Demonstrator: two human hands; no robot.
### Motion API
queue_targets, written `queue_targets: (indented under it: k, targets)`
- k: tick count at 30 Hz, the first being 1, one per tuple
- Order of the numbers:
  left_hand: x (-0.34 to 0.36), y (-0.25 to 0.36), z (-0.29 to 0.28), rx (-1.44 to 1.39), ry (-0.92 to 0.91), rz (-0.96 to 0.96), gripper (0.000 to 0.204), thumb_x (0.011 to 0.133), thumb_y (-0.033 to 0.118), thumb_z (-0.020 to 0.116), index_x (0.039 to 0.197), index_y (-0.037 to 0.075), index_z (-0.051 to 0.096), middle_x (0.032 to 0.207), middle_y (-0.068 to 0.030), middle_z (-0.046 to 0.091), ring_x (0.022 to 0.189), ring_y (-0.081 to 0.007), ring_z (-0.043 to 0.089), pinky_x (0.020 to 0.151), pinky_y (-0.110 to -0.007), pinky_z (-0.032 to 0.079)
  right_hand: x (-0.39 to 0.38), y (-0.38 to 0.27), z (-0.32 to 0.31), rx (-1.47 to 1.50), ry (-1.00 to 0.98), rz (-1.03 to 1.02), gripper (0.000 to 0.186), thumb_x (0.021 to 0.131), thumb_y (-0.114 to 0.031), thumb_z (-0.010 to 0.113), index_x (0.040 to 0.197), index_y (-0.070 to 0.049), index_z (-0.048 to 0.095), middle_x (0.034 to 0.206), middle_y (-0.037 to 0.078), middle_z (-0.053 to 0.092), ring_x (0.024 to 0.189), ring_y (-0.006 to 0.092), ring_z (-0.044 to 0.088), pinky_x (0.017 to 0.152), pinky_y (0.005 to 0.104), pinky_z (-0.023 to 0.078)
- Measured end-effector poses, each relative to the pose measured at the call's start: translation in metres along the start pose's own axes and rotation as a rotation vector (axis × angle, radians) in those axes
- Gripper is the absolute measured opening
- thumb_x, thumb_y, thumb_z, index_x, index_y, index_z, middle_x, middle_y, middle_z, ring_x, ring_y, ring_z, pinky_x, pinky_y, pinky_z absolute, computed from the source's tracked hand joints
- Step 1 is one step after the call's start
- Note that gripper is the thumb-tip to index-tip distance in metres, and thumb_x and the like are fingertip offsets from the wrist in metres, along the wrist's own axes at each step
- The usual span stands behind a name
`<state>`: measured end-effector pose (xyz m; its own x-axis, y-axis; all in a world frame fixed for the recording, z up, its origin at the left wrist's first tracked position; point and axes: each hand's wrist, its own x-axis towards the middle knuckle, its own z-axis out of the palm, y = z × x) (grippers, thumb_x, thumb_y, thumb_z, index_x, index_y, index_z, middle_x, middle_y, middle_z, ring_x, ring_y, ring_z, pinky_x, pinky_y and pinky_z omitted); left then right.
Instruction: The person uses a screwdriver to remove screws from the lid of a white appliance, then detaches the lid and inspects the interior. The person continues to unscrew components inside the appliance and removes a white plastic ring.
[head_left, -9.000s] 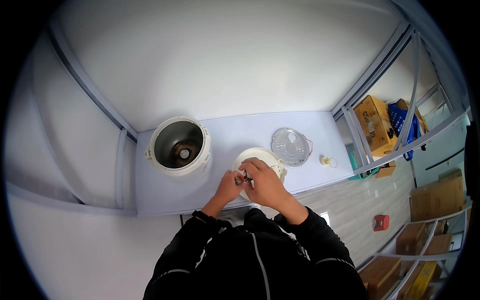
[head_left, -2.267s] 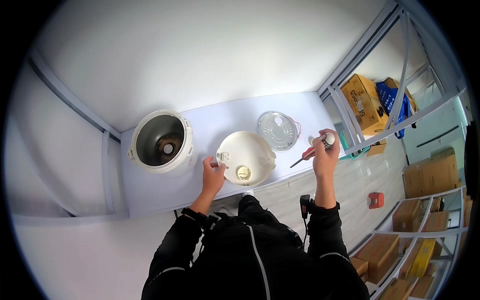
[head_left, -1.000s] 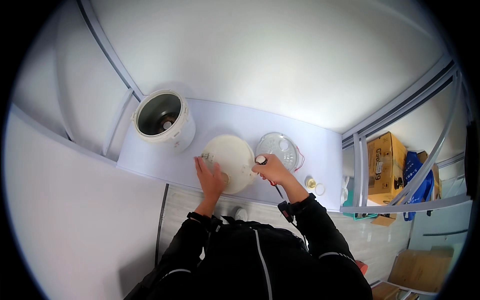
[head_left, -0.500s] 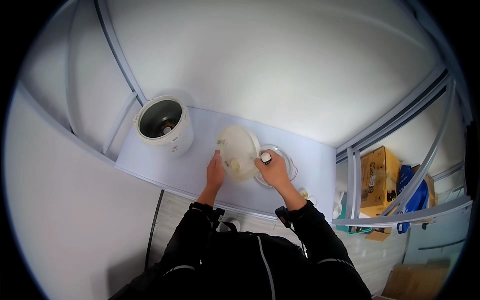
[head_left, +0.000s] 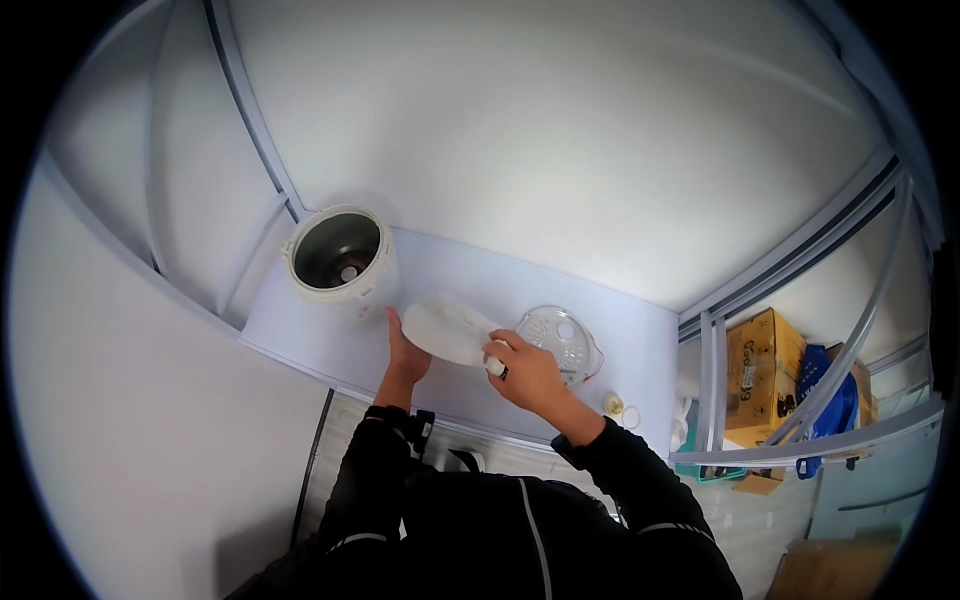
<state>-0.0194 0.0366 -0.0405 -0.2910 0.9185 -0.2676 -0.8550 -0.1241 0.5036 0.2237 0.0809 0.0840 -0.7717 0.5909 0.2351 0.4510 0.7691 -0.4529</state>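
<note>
Mid-job by the look of it. The pale lid (head_left: 447, 335) is up at an angle between both hands, just right of the cooker body (head_left: 380, 291), motion-blurred. Left hand (head_left: 408, 358) is at the lid's end nearest the cooker body, thumb extended; can't tell whether its fingers grip or only brace. Right hand (head_left: 532, 378) has its fingers wrapped round a white-capped tool (head_left: 496, 364) at the lid's other end; tool's shaft is hidden. Done, judging by what lies loose: lid is off the cooker body, which stands open on the bench (head_left: 640, 348), and a clear perforated plate (head_left: 556, 338) with red wire sits apart, right of the cooker body beyond the lid. Small yellowish part (head_left: 612, 403) and thin ring (head_left: 631, 417) lie farther right of it, also loose. Left: lid isn't back on, plate isn't attached. Can't tell what remains fixed to the lid.
</note>
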Motion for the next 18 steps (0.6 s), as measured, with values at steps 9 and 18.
queue_targets:
  k: [9,18]
  targets:
    - [0.009,-0.003,-0.028,0.064,0.012,-0.061,0.064,0.111,0.052,0.029,0.144,0.002,0.053,0.142,-0.0125,0.060,0.132,-0.0282,0.056,0.112,-0.041,0.044,-0.003,0.009,0.021,-0.036,-0.045,0.034,0.033,0.075,-0.013,0.077,0.106,-0.018,0.069,0.147,0.009,0.056,0.089,0.0356,0.073,0.071,0.0452,0.060]
    - [0.009,0.006,-0.023,0.228,0.189,-0.064,0.046,0.109,0.038,0.050,0.131,0.000,0.060,0.127,-0.0118,0.067,0.114,-0.0225,0.066,0.100,-0.037,0.053,-0.005,0.015,0.025,0.001,-0.046,0.100,0.029,0.077,-0.010,0.074,0.104,-0.018,0.066,0.147,0.004,0.055,0.086,0.0362,0.072,0.069,0.0458,0.059]
